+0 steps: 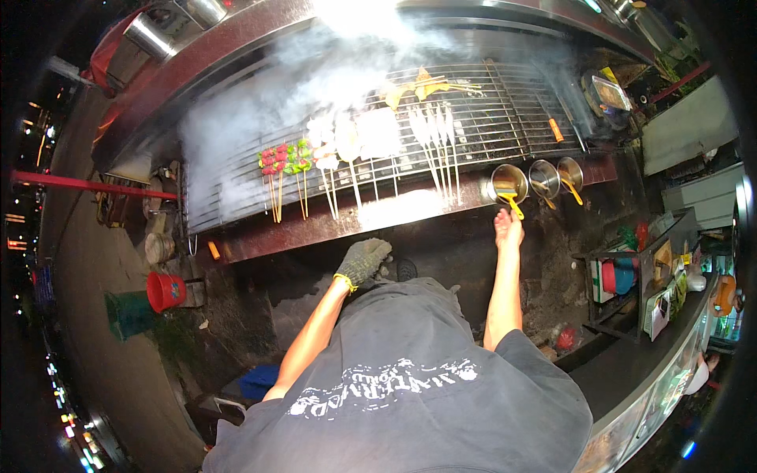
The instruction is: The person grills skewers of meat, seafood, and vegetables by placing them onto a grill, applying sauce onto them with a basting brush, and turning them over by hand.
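Note:
My right hand (pixel 509 228) is at the lower end of a yellow-handled brush (pixel 516 207), which leans out of a metal cup (pixel 509 177) at the grill's front edge. Its fingertips meet the handle, but whether they grip it is unclear. In a grey knitted glove with a yellow cuff, my left hand (pixel 364 261) is held before my body, fingers curled and palm hidden. Over the grill grate (pixel 494 100) lie red meat skewers (pixel 273 159), green vegetable skewers (pixel 300 155) and several pale, overexposed skewers (pixel 437 127). Yellowish skewered pieces (pixel 427 87) lie farther back.
Two more metal cups (pixel 543 178) (pixel 570 172) with utensils stand right of the first. An orange-handled tool (pixel 556 130) rests on the grate. Smoke and glare cover the grill's back. A red bucket (pixel 166 292) stands left, a shelf unit (pixel 615 272) right.

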`<action>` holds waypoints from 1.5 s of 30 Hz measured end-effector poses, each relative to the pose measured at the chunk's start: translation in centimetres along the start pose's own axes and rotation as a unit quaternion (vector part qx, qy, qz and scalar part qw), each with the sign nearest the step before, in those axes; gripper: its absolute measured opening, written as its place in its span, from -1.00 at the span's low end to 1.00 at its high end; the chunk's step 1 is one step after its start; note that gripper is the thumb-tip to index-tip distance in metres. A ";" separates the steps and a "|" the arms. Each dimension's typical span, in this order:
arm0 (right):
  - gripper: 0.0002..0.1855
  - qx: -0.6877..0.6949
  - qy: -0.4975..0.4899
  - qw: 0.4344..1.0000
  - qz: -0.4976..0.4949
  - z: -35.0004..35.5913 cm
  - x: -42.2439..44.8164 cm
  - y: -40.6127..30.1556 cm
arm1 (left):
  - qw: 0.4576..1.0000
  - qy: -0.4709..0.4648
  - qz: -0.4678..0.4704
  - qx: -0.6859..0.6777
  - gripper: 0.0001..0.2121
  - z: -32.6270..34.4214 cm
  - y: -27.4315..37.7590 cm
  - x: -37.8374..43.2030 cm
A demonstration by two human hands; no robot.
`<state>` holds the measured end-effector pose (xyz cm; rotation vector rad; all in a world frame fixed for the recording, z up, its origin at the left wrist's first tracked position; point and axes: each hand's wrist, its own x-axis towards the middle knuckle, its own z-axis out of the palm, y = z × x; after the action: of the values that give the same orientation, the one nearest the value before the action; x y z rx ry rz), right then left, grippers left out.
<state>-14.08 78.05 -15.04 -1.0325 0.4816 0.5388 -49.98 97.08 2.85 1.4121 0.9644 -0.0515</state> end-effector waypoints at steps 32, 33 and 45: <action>-0.79 -0.322 -0.394 0.857 0.079 12.4 -9.2 5.4 | 0.972 0.107 0.127 0.167 -0.68 2.3 -9.8 -2.0; -0.80 -0.323 -0.399 0.855 0.075 12.4 -9.0 5.5 | 0.977 0.097 0.114 0.151 -0.68 2.3 -9.4 -2.0; -0.79 -0.293 -0.428 0.846 0.127 13.1 -7.1 4.7 | 0.993 0.048 -0.034 0.099 -0.66 2.1 -5.8 -2.8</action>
<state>-20.95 90.34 -8.22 -1.1752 -0.3883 1.3595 -53.85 92.63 -0.46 1.5740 1.1110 -0.1350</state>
